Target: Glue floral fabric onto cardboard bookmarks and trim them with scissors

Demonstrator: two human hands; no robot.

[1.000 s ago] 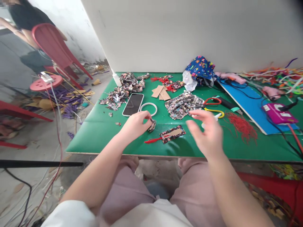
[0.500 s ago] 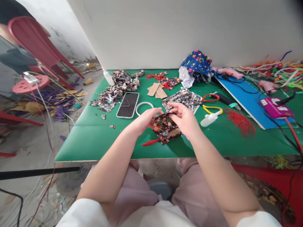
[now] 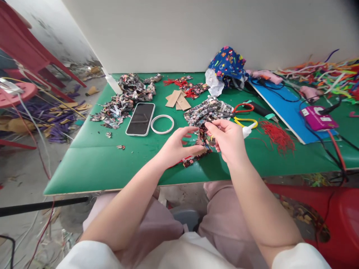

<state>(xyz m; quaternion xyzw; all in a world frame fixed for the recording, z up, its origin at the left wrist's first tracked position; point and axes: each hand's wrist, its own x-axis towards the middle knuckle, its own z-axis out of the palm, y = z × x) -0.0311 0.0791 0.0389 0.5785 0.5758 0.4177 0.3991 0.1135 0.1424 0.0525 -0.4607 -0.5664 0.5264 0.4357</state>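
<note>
Head view: floral cloth (image 3: 208, 137) now pinched by my right hand (image 3: 230, 140) alone, just above fabric-edged cardboard (image 3: 191, 161); my left hand (image 3: 178, 148) loosens, fingers spread beside it. Right seemingly carries work.

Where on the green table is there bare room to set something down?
Widest: the table's front-left area, between the small scraps, left forearm and front edge. Another strip borders the right forearm, red threads and front edge. It is crowded around the right hand, with floral fabric and scissors, and at back right, around the blue board.
</note>
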